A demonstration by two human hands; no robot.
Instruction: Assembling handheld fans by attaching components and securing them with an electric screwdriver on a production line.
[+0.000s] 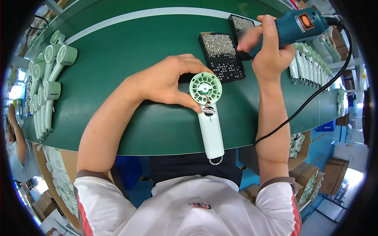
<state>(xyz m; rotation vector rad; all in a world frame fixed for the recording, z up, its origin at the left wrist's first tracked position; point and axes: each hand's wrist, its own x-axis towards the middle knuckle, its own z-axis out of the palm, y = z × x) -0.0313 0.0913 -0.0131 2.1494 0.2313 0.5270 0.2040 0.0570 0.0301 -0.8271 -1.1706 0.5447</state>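
My left hand [173, 78] is closed round the head of a pale green handheld fan [212, 129], thumb on one side and fingers on the other. The fan lies on the green table, its round open grille toward me, with red and dark wires showing below the hub. A metal ring hangs from its handle end, near the table edge. My right hand [271, 51] grips a teal electric screwdriver [301, 25] with a black cord. Its tip end is blurred, over a black screw tray [224, 70] partly filled with small silver screws.
A second black tray of screws [241, 24] sits behind the first. Several pale green fans [49, 86] are stacked at the left. At the right stands a row of white fan handles [309, 67]. The screwdriver's cord [315, 104] loops past my right forearm. Another person's arm [15, 126] shows at far left.
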